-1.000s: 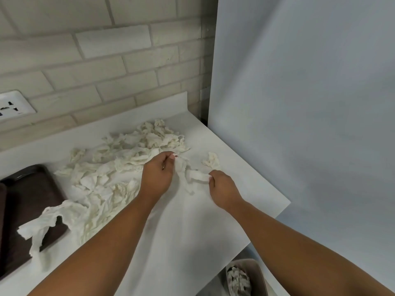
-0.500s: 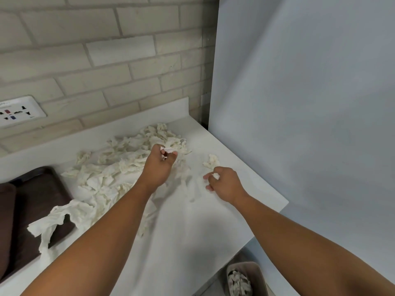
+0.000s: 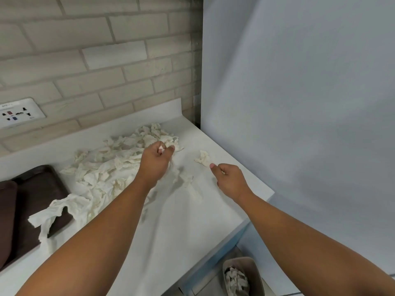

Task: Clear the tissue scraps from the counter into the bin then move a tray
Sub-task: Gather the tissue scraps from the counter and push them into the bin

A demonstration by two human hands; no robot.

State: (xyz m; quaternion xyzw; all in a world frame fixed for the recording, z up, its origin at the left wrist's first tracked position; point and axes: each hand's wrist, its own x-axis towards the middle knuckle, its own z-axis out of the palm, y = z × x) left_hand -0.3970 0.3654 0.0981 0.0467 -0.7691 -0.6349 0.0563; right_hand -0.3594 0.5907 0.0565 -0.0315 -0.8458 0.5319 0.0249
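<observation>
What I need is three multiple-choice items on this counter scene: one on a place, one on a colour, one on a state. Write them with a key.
1. Where does the bin stand?
A) on the floor, below the counter's right edge
B) on top of the counter
C) hung on the brick wall

2. What colour is the tray?
A) white
B) blue
C) dark brown

3. What is the left hand doing?
A) lying flat and empty
B) pinching a tissue scrap
C) gripping the tray

Key:
1 A, the bin shows down on the floor past the counter's edge.
2 C, the tray at the left is dark brown.
3 B, a white scrap sits between the thumb and the fingertips.
</observation>
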